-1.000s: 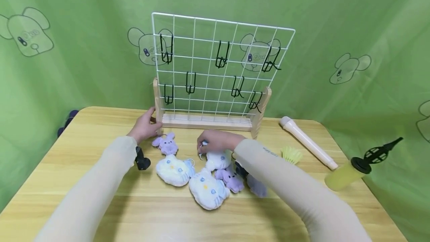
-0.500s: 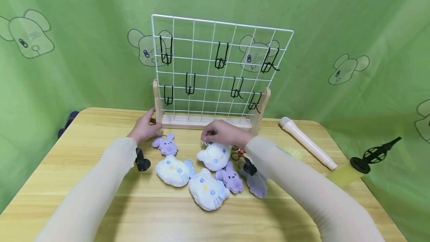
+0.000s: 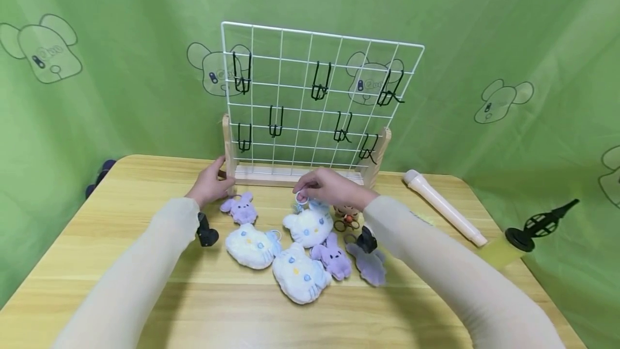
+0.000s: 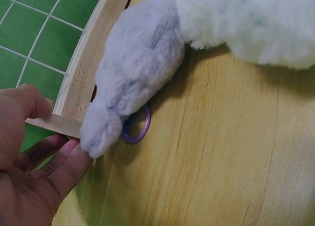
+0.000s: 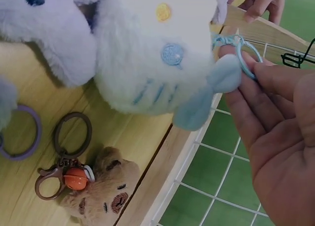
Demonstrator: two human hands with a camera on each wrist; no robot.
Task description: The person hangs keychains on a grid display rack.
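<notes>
My right hand (image 3: 329, 186) pinches the light blue key ring (image 5: 239, 58) of a white cat plush keychain (image 3: 308, 226) between thumb and fingers. This plush, with blue eyes, a yellow nose and a blue bow, hangs close over the table in front of the rack. My left hand (image 3: 208, 183) grips the foot of the wooden stand (image 3: 227, 136) at its left end. Beside those fingers lies a purple bunny plush (image 3: 242, 210) with a purple ring (image 4: 140, 137). Two more white cat plushes, one at the left (image 3: 249, 248) and one in front (image 3: 297, 276), rest on the table.
The stand carries a white wire grid (image 3: 323, 35) with several black hooks (image 3: 319, 90). A purple bunny (image 3: 334, 260), a greyish-purple plush (image 3: 370, 268) and a brown bear keychain (image 5: 123, 186) lie nearby. At the right are a pale microphone (image 3: 443, 206) and a yellow bottle (image 3: 501, 252).
My right hand has moved slightly back and right, lifting the white cat plush by its ring; its face now shows more fully. The left hand stays on the stand.
</notes>
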